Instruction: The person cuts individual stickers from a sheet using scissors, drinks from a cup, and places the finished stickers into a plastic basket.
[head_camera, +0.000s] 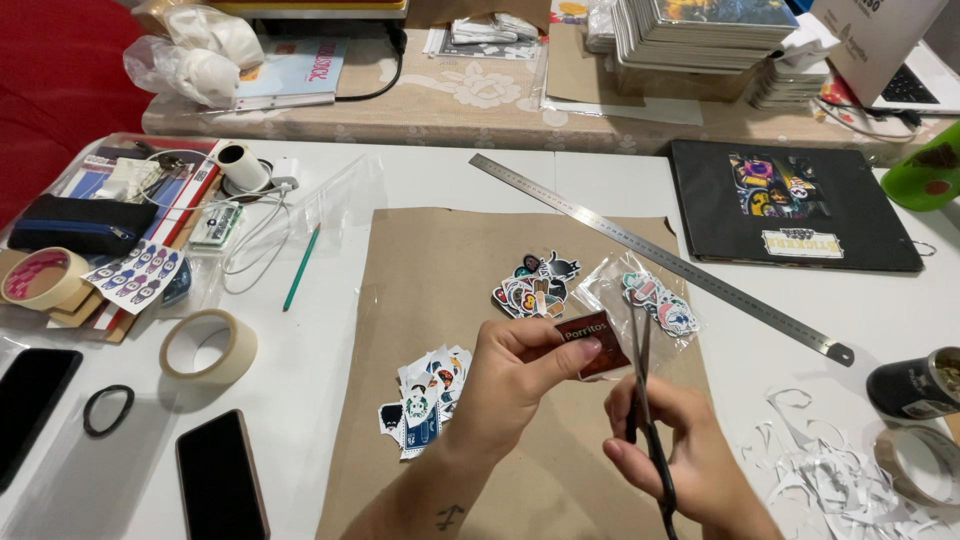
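Left grip (520, 365): one sticker (590, 340); right (680, 450): one scissors (645, 400)

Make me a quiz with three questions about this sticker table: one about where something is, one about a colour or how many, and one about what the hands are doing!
1. Where does the long metal ruler lie?
A. Slanting across the top right of the brown paper
B. Under the black phone
C. On the red cloth

2. How many rolls of tape lie to the left of the brown paper?
A. None
B. Two
C. Five

3. What does the right hand hold?
A. A green pencil
B. Nothing
C. Black scissors

Answers:
1. A, the ruler runs slantwise over the paper's upper right corner.
2. B, one tape roll sits beside the paper and another tape roll lies near the table's left edge.
3. C, the right hand's fingers are through the scissor handles, blades up against the dark red sticker that the left hand pinches.
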